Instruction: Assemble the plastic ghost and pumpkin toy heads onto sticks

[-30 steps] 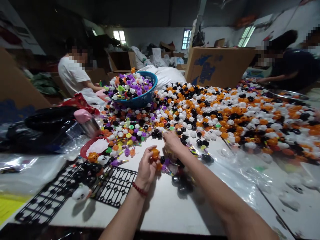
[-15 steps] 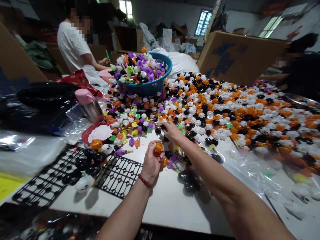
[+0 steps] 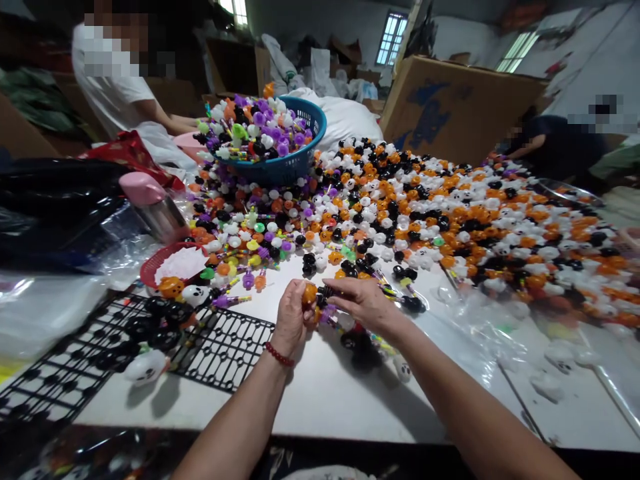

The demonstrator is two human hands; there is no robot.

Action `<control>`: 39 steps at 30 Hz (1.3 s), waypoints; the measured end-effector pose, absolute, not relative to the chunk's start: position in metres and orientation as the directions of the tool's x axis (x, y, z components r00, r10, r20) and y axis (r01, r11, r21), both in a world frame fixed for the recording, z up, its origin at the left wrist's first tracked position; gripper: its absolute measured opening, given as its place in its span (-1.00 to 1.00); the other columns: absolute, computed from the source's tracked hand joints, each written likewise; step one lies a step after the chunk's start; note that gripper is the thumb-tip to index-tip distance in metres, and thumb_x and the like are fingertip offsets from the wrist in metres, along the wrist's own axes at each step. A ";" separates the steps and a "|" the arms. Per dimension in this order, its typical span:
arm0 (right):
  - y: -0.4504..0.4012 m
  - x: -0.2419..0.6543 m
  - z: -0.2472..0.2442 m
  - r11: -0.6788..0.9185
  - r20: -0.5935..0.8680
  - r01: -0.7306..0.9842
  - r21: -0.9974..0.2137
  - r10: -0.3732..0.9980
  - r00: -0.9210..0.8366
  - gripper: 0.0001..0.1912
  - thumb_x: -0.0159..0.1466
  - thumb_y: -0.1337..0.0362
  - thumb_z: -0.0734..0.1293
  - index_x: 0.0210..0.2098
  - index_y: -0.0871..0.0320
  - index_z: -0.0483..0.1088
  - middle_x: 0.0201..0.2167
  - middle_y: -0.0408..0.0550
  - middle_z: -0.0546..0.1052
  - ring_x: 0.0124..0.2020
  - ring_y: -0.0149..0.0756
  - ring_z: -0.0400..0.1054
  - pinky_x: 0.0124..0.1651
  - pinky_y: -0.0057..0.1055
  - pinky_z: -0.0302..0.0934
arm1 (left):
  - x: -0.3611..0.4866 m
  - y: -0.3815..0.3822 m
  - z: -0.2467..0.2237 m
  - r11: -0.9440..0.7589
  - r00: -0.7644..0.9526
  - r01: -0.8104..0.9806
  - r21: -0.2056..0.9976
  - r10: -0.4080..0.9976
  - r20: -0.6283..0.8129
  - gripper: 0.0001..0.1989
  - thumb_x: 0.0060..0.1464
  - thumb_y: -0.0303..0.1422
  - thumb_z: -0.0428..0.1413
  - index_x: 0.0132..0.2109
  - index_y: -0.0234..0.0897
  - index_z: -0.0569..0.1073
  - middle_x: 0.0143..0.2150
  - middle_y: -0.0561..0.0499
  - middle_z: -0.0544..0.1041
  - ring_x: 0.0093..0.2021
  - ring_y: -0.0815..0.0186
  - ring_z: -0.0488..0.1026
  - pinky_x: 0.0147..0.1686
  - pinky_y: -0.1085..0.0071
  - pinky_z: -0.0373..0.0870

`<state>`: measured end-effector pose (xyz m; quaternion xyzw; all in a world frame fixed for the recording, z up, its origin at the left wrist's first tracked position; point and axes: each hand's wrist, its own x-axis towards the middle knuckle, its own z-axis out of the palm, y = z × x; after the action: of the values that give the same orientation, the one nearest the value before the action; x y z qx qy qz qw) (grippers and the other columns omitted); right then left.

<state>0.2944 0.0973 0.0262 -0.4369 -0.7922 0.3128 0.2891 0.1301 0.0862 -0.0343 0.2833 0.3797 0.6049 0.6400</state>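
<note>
My left hand [image 3: 290,317], with a red bead bracelet at its wrist, is closed around an orange plastic pumpkin [image 3: 309,293]. From the right, my right hand [image 3: 364,303] pinches a small black ribbed plastic piece [image 3: 324,293] against or close to the pumpkin; whether the two are joined I cannot tell. Beneath my hands lie purple and black pieces, partly hidden. Close to my right forearm there is a dark cluster of black pieces [image 3: 363,353] and a small white skull-faced piece [image 3: 403,368].
A black grid rack [image 3: 225,353] at left bears black pieces and a white skull head [image 3: 145,367]. Beyond are a red basket [image 3: 149,268] of white slips, a pink-topped flask [image 3: 163,213], a filled blue basket [image 3: 317,123] and heaped orange, white and black toys [image 3: 450,213]. Two people sit farther back.
My right hand has drawn back from the pile to my left hand, with a black piece between its fingers. The left hand keeps the pumpkin. The view has shifted slightly right.
</note>
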 end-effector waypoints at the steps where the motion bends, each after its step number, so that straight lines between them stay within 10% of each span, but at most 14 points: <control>1: 0.096 0.295 0.028 0.392 0.152 0.522 -0.757 0.884 -0.442 -0.68 0.26 0.25 0.36 0.02 0.08 0.50 -0.20 -0.05 0.62 -0.22 -0.24 0.49 -0.12 -0.31 0.33 | 0.130 0.086 -0.035 0.120 -0.007 -0.535 0.836 0.989 -0.146 -0.65 0.07 -0.04 0.17 -0.29 -0.24 0.33 -0.56 0.20 0.27 -0.67 0.57 0.12 -0.71 0.66 0.00; 7: 0.093 0.300 0.032 0.286 0.032 0.513 -0.809 0.894 -0.447 -0.78 0.23 0.19 0.40 -0.16 0.14 0.52 -0.41 -0.15 0.56 -0.42 -0.37 0.37 -0.36 -0.44 0.20 | 0.131 0.085 -0.037 0.163 0.058 -0.465 0.870 0.986 -0.154 -0.62 0.06 -0.01 0.16 -0.35 -0.26 0.34 -0.62 0.20 0.23 -0.72 0.56 0.09 -0.73 0.63 -0.02; 12: 0.095 0.302 0.025 -0.130 -0.154 0.091 -0.987 0.925 -0.348 -0.61 0.18 0.08 0.42 -0.05 0.12 0.48 -0.33 -0.11 0.59 -0.42 -0.37 0.40 -0.37 -0.42 0.27 | 0.130 0.085 -0.032 0.180 0.022 -0.520 0.835 0.980 -0.197 -0.61 0.04 0.00 0.16 -0.34 -0.26 0.34 -0.64 0.21 0.23 -0.72 0.57 0.06 -0.72 0.63 -0.05; 21: 0.096 0.301 0.016 -0.404 -0.317 -0.355 -0.843 0.907 -0.278 -0.60 -0.03 0.27 0.57 -0.26 0.13 0.39 -0.27 -0.04 0.62 -0.33 -0.31 0.50 -0.22 -0.39 0.36 | 0.131 0.084 -0.031 0.203 0.032 -0.508 0.837 0.976 -0.217 -0.61 0.06 0.00 0.16 -0.33 -0.26 0.34 -0.64 0.20 0.25 -0.72 0.56 0.07 -0.71 0.63 -0.01; 29: 0.096 0.304 0.005 -0.360 -0.303 -0.309 -0.880 0.928 -0.218 -0.54 -0.04 0.24 0.57 -0.15 0.08 0.47 -0.24 -0.09 0.61 -0.31 -0.31 0.49 -0.18 -0.35 0.38 | 0.132 0.085 -0.032 0.201 0.047 -0.501 0.842 0.977 -0.206 -0.61 0.07 0.00 0.15 -0.32 -0.25 0.33 -0.63 0.20 0.27 -0.71 0.56 0.07 -0.71 0.63 -0.03; 39: 0.084 0.304 0.012 0.132 0.051 0.329 -0.935 0.968 -0.244 -0.74 0.25 0.12 0.39 -0.12 0.06 0.58 -0.16 -0.06 0.62 -0.13 -0.22 0.48 0.00 -0.23 0.30 | 0.131 0.084 -0.033 0.264 0.102 -0.541 0.799 0.963 -0.249 -0.61 0.05 -0.01 0.17 -0.31 -0.26 0.32 -0.62 0.22 0.25 -0.71 0.57 0.03 -0.70 0.62 -0.04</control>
<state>0.3045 0.0842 0.0123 -0.4938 -0.6570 0.4361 0.3665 0.1310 0.0843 -0.0325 0.2694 0.3919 0.5435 0.6917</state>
